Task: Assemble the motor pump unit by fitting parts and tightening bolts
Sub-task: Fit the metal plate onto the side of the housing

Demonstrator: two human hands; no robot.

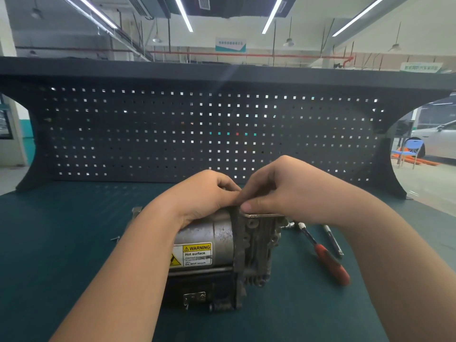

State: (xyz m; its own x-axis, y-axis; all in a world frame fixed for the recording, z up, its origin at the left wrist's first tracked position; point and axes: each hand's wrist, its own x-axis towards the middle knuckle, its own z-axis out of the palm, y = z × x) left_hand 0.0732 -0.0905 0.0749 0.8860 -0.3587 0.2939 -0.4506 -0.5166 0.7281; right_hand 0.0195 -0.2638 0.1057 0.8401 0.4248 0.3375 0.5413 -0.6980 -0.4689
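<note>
The motor [212, 243] lies on its side on the green mat [74, 243], its long axis running left to right, the round can toward the person's left and the ribbed pump housing [259, 245] toward the right. Both hands meet over the top of the seam where can and housing join.

The right hand [291, 191] comes in from the right, its thumb pressed flat on the near left corner of a thin metal plate [265, 215] that sits along the top edge of the housing; the other fingers curl over the far side, so it seems to pinch the plate. The plate's long edge follows the motor's axis and extends rightward from the thumb, directly under the palm.

The left hand [204, 193] drapes over the can just left of the seam, fingers curled down behind it; what the fingertips hold, if anything, cannot be told. It looks to be steadying the body.

The plate likely wants seating square on the housing before any bolt goes in. The screwdriver [323, 255] lies on the mat below and right of the right wrist, nearer that hand, beside a slim metal tool [333, 240]. A small bracket [136, 211] lies left of the left forearm.
</note>
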